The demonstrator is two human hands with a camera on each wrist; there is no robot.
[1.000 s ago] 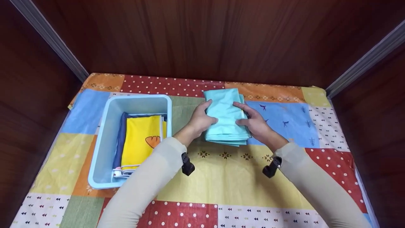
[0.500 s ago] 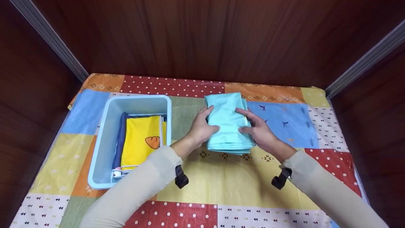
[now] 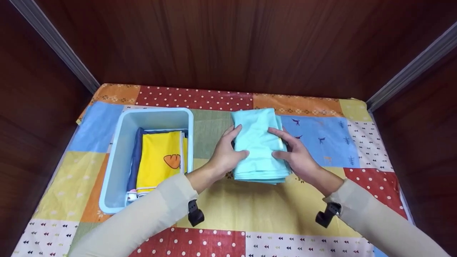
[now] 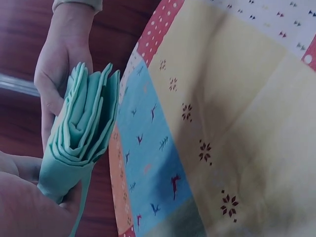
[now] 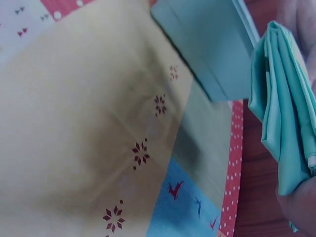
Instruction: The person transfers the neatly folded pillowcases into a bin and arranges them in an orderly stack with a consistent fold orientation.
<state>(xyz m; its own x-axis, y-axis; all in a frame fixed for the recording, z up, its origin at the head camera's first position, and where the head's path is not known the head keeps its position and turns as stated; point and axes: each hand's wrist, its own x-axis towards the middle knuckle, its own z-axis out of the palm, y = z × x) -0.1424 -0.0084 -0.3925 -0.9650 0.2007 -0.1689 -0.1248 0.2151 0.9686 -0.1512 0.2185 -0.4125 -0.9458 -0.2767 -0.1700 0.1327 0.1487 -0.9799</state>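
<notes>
A turquoise folded garment [image 3: 260,142], stacked in several layers, is held between my two hands over the table. On its left edge my left hand [image 3: 225,151] grips it, thumb on top and fingers at the side and beneath. The right hand [image 3: 298,153] holds the opposite edge in the same way. Seen from the left wrist, the layered end of the turquoise garment [image 4: 81,118] stands off the tablecloth. From the right wrist, its folds [image 5: 281,108] show at the right edge, with most of that hand out of frame.
A light blue plastic bin [image 3: 111,171] stands left of my hands. Inside lie a folded yellow cloth [image 3: 157,153] with an orange print and a dark blue cloth [image 3: 136,160]. The patchwork tablecloth [image 3: 250,210] covers the surface, with dark wooden panels [image 3: 228,46] around it.
Both hands have drawn the turquoise folded garment toward me and slightly to the right, keeping their grip on it. The bin and its contents have stayed put.
</notes>
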